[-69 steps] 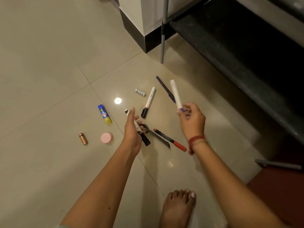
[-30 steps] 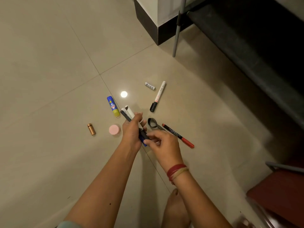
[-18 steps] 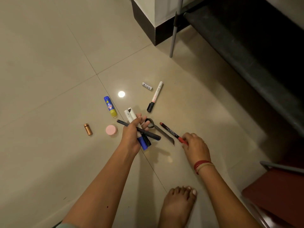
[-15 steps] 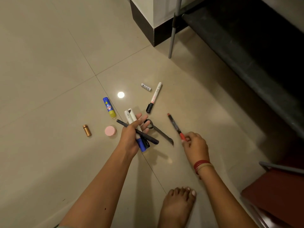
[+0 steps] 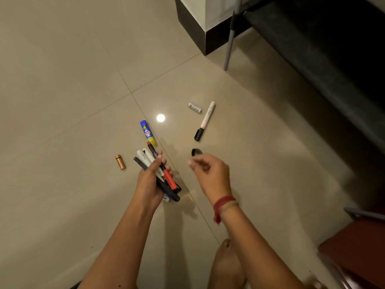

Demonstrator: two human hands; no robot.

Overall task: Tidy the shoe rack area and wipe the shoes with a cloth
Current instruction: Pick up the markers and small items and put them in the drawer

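Left hand (image 5: 149, 184) clenched, right hand (image 5: 210, 174) loosely curled.

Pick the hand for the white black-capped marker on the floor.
Right. The right hand is empty and nearer the white black-capped marker; the left hand grips a bundle of pens.

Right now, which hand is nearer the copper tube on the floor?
Left. The left hand, gripping pens, is beside the copper tube; the right hand is beyond the pens.

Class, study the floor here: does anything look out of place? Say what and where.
Yes. Stationery lies scattered at odd angles on the beige tiled floor: a blue-and-yellow glue stick, a white marker with black cap, a small white tube and a copper-coloured cylinder. The left hand grips a bundle of pens and markers.
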